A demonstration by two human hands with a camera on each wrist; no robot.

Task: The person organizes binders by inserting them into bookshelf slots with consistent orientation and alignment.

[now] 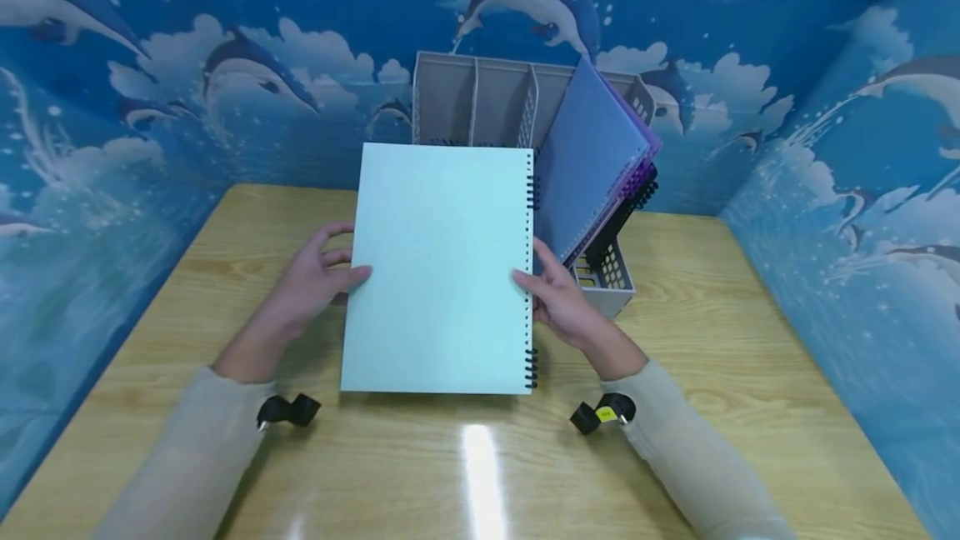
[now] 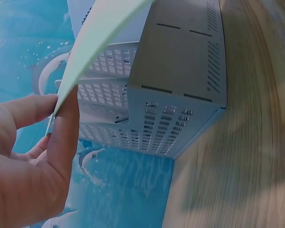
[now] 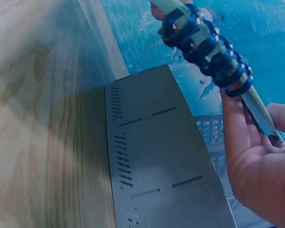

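A pale mint spiral notebook point(image 1: 442, 273) is held up over the table, its dark coil binding along the right edge. My left hand point(image 1: 318, 273) pinches its left edge, thumb on the near face and fingers behind; the left wrist view shows the notebook point(image 2: 85, 52) bending slightly there. With thumb in front, my right hand point(image 1: 558, 294) grips the bound edge between the two coil sections. In the right wrist view the coil point(image 3: 209, 50) stands close above that hand point(image 3: 261, 156). Behind the notebook is a grey file rack point(image 1: 446, 98), its lower part mostly hidden.
Blue and purple notebooks point(image 1: 592, 157) lean tilted in the rack's right side, with a black-bound one point(image 1: 626, 215) beneath them. The wooden table point(image 1: 720, 340) reaches a dolphin-printed backdrop point(image 1: 315, 98) at the back and sides. Dark wrist cameras point(image 1: 288, 411) sit on both sleeves.
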